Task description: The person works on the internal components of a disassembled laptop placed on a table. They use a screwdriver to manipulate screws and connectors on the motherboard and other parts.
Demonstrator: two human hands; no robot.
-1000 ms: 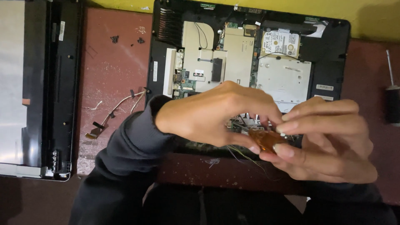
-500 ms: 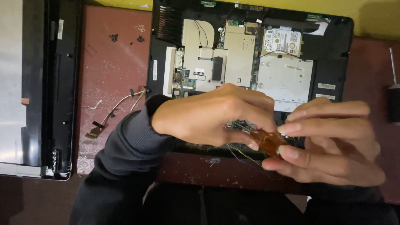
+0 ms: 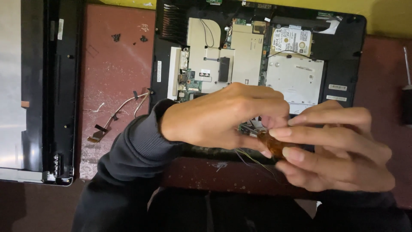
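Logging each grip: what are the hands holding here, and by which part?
Both hands pinch a small amber-brown part between fingertips; thin wires trail from it. Which end each grips cannot be told.

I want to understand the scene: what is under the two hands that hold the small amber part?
Under the left hand and right hand lies the opened laptop base. Thin wires hang from the amber part. The base's near edge is covered.

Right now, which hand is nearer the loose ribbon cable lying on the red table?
Left. The left hand works beside the cable, its sleeve just right of it. The right hand is farther right, past the left hand.
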